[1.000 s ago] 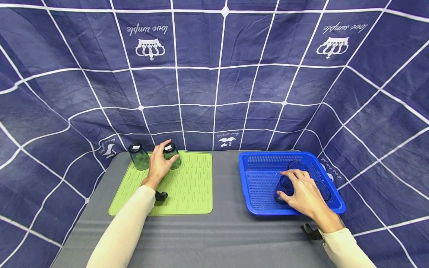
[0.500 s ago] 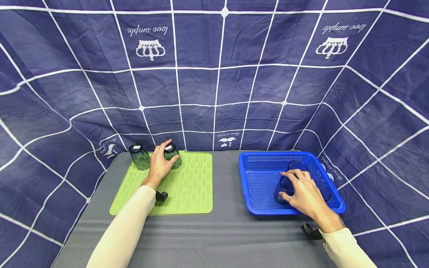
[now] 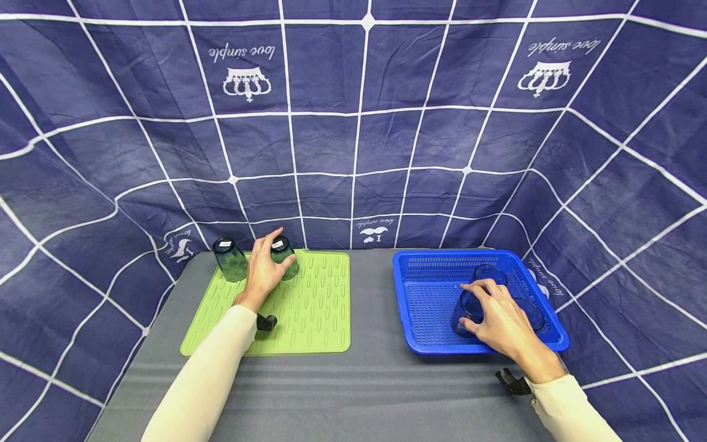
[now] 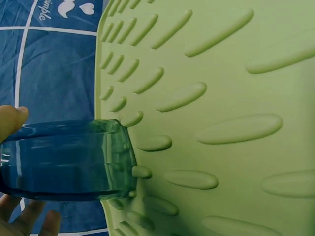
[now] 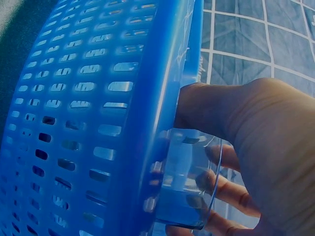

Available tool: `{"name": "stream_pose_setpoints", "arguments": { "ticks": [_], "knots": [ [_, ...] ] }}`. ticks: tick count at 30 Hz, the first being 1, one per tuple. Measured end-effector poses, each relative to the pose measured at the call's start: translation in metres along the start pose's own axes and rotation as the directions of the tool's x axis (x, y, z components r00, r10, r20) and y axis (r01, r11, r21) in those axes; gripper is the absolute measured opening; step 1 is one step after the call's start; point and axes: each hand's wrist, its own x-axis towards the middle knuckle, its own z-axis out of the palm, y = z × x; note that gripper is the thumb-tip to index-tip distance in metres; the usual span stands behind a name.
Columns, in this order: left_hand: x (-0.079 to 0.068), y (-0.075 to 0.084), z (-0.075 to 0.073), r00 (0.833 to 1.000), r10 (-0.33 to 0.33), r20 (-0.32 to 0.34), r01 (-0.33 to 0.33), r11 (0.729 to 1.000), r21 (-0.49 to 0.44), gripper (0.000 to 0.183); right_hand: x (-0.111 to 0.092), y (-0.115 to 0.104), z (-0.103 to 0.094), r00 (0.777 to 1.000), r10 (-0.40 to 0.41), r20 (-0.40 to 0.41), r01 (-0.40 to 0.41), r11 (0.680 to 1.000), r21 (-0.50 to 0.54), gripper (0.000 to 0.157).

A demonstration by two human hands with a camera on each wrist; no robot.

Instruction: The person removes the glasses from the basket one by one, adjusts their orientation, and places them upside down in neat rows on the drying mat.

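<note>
On the green ribbed mat (image 3: 315,313), my left hand (image 3: 262,270) holds an upside-down blue-tinted drinking glass (image 3: 286,269), thumb on one side and fingers on the other. The glass's rim rests on the mat near its back edge in the left wrist view. Left of that hand, another upturned glass (image 3: 232,263) stands with a pale label on its base. Inside the blue basket (image 3: 407,322), my right hand (image 3: 499,316) grips a clear glass (image 3: 472,304) near its rim. Its thumb and curled fingers lie around the glass in the right wrist view; the basket wall hides the lower part.
Two more glasses lie in the basket, one behind (image 3: 490,274) the right hand and one to its right (image 3: 533,314), partly covered. A grey cloth (image 3: 370,387) covers the table. Blue checked curtain (image 3: 331,141) hangs close behind and at both sides.
</note>
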Motion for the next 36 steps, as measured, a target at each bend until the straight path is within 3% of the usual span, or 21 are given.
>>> {"name": "stream_pose_setpoints", "arguments": {
  "ticks": [26,36],
  "knots": [
    [-0.008,0.028,-0.03,0.999,0.03,-0.043,-0.03,1.0,-0.007,0.08,0.003,-0.004,-0.002,1.0,-0.015,0.023,0.015,0.999,0.028,0.069],
    [-0.012,0.031,-0.038,0.996,0.057,-0.072,-0.058,0.998,-0.01,0.079,0.0,-0.006,-0.004,1.0,-0.017,0.017,0.016,0.999,0.037,0.069]
  ]
}}
